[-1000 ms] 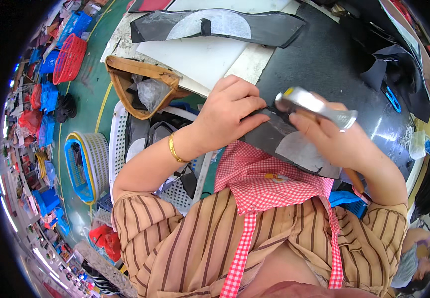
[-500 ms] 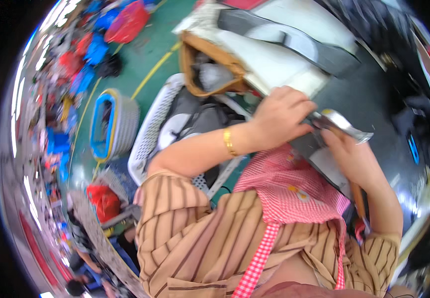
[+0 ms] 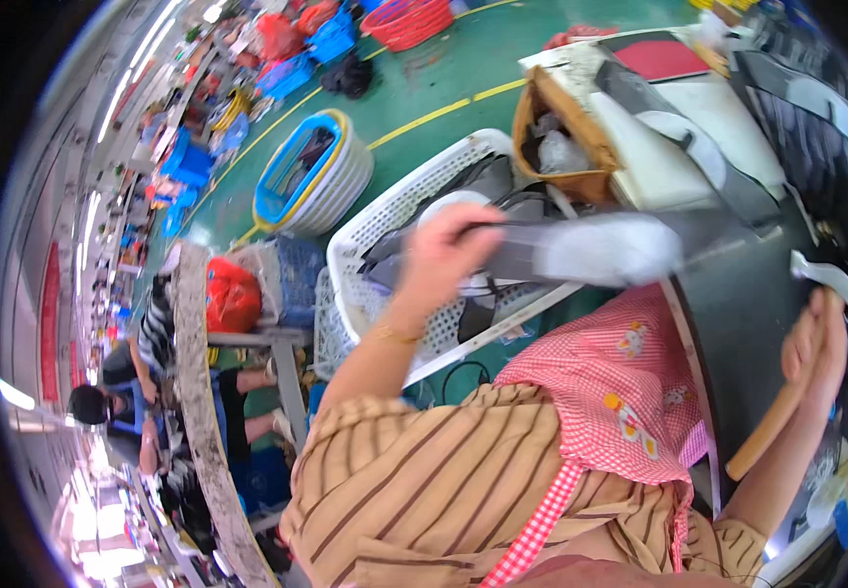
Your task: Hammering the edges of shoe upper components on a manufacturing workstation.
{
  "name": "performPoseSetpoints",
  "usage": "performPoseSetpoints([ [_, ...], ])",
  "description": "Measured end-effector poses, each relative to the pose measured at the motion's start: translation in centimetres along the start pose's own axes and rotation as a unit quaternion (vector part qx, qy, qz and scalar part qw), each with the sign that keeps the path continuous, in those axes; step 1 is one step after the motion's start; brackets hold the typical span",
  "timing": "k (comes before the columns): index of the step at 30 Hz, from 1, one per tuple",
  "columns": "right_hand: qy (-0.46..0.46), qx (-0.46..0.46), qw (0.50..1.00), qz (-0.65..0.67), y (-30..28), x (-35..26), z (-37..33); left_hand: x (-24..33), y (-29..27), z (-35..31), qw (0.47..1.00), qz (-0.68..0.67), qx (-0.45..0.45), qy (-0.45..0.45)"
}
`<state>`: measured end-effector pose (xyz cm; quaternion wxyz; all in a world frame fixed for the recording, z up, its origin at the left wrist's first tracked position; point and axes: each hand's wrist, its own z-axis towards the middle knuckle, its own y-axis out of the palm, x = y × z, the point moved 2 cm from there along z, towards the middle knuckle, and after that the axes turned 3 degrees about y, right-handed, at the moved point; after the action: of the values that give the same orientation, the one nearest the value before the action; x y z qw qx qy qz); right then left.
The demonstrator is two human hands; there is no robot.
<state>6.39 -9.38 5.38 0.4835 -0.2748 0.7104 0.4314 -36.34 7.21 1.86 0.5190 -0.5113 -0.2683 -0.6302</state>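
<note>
My left hand (image 3: 448,247), smeared by motion, is closed on one end of a flat dark-grey piece with a white patch (image 3: 610,250). The piece stretches to the right from the hand, over a white perforated basket (image 3: 350,257) and toward the dark worktable (image 3: 737,323). Similar grey-and-white pieces (image 3: 487,186) lie inside the basket. Over at the right, my right hand (image 3: 816,338) grips a hammer (image 3: 769,428) by its wooden handle, close below the metal head. That hammer is above the table's right part.
Behind the basket, a brown open-topped box (image 3: 532,113) holds clear plastic. More grey-and-white pieces (image 3: 703,147) lie at the table's far side. Stacked round baskets (image 3: 350,171) stand on the green floor to the left. A person (image 3: 135,402) sits beyond a bench at left.
My left hand has moved left from the table to over the basket, carrying the grey-and-white piece. My right hand has moved right with the hammer, and the hands are now far apart.
</note>
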Motion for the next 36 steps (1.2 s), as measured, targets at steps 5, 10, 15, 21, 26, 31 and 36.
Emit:
performPoseSetpoints([
  [5, 0.074, 0.005, 0.997, 0.009, -0.1, 2.5, 2.6, -10.0, -16.4, -6.9, 0.952, 0.165, 0.224, -0.127],
  [10, 0.066, 0.008, 0.997, 0.025, -1.1, 3.8, 3.4, -11.1, -14.6, -5.6, 0.773, 0.607, 0.093, -0.159],
  [15, 0.074, 0.024, 0.996, 0.051, -3.2, 5.4, 4.4, -9.8, -6.1, 7.0, 0.813, 0.580, -0.023, 0.045],
  [21, 0.038, -0.033, 0.996, 0.078, -3.2, 7.2, 5.3, -4.3, 16.7, 18.8, 0.880, 0.339, -0.169, 0.286],
  [26, -0.047, 0.041, 0.995, 0.083, -5.7, 4.3, 2.7, 6.7, 36.0, 21.1, 0.860, 0.153, -0.211, 0.440],
  [31, -0.136, 0.139, 0.977, 0.091, -2.9, -4.3, 1.9, 10.7, 40.5, 21.5, 0.840, 0.129, -0.203, 0.486],
  [36, -0.339, 0.267, 0.901, 0.048, -8.5, -10.5, -1.8, 13.7, 48.3, 19.2, 0.778, 0.092, -0.225, 0.580],
])
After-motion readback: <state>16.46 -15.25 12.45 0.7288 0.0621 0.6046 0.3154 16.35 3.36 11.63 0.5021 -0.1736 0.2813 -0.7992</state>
